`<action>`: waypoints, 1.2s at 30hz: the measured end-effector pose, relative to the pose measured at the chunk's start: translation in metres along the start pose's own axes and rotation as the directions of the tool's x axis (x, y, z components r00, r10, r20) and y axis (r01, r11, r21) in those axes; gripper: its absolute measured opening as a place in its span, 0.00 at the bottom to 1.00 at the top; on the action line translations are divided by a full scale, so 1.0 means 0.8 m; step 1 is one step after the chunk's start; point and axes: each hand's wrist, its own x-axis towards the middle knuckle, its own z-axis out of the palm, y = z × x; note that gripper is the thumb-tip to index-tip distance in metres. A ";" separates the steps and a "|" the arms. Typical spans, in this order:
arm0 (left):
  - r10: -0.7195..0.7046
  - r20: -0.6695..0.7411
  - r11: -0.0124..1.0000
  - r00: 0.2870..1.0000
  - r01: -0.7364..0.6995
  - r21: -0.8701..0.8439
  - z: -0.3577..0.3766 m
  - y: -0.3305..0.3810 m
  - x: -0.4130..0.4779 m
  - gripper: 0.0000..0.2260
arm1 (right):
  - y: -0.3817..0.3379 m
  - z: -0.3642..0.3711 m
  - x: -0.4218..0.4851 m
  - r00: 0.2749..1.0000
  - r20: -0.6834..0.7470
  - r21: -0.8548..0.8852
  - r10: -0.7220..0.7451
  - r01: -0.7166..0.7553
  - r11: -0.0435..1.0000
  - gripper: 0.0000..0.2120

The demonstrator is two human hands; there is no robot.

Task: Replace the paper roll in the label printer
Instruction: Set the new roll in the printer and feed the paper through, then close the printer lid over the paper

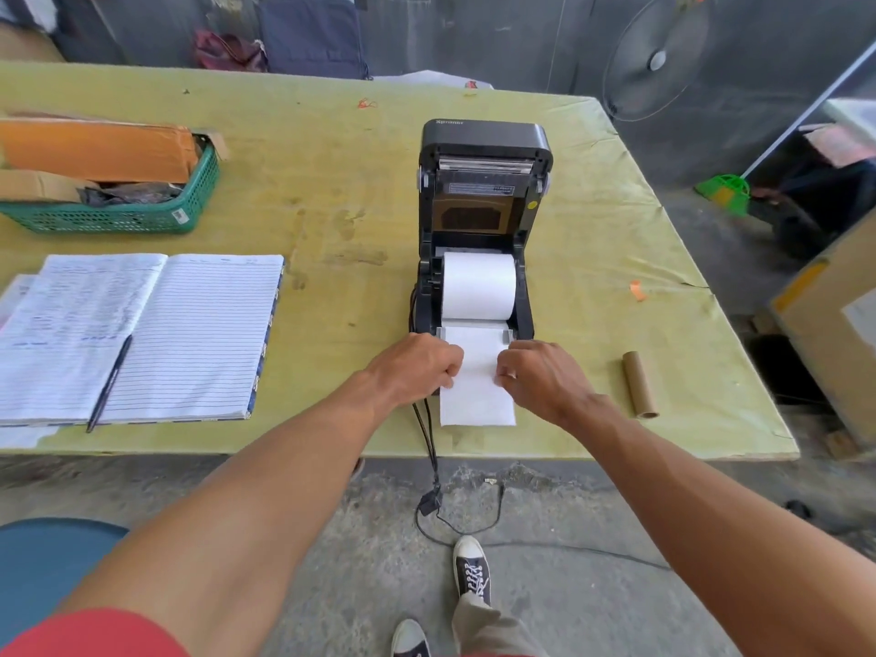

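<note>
The black label printer (483,192) stands on the green table (332,192) with its lid tilted up and open. A full white paper roll (479,285) lies in its bay. A strip of paper (476,395) runs from the roll out over the front guides toward the table's near edge. My left hand (417,367) pinches the strip's left edge just in front of the printer. My right hand (540,377) pinches its right edge. An empty brown cardboard core (640,384) lies on the table to the right of the printer.
An open lined notebook (142,334) with a pen (110,384) on it lies at the left. A green basket (118,206) holding cardboard parcels stands behind it. Black cables (429,448) hang from the printer over the near table edge. A cardboard box (834,324) stands at the right.
</note>
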 end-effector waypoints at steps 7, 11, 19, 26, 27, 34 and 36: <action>0.006 -0.356 0.995 0.935 -0.043 -0.095 -0.045 -0.012 0.030 0.05 | 0.030 -0.051 0.034 0.978 -0.177 0.098 0.108 -0.091 0.991 0.14; -0.396 -0.645 0.910 0.653 0.188 -0.369 -0.095 -0.013 0.078 0.06 | 0.051 -0.104 0.087 0.840 -0.313 0.424 0.444 -0.295 0.857 0.13; -0.871 -0.104 0.234 0.480 0.218 -0.948 -0.189 -0.020 0.171 0.31 | 0.078 -0.192 0.187 0.679 0.146 0.927 0.719 -0.347 0.140 0.35; -0.785 0.005 0.166 0.619 0.217 -0.962 -0.206 -0.004 0.189 0.34 | 0.054 -0.202 0.208 0.780 0.238 0.919 0.578 -0.373 0.126 0.37; -0.787 0.008 0.172 0.618 0.231 -0.958 -0.207 -0.002 0.187 0.34 | 0.050 -0.202 0.207 0.786 0.239 0.914 0.571 -0.381 0.141 0.37; -0.764 0.025 0.183 0.644 0.254 -0.950 -0.206 0.018 0.154 0.33 | 0.033 -0.199 0.177 0.762 0.213 0.881 0.612 -0.420 0.217 0.36; -0.767 0.034 0.200 0.641 0.289 -0.936 -0.200 0.025 0.142 0.33 | 0.025 -0.193 0.161 0.755 0.199 0.870 0.624 -0.429 0.242 0.34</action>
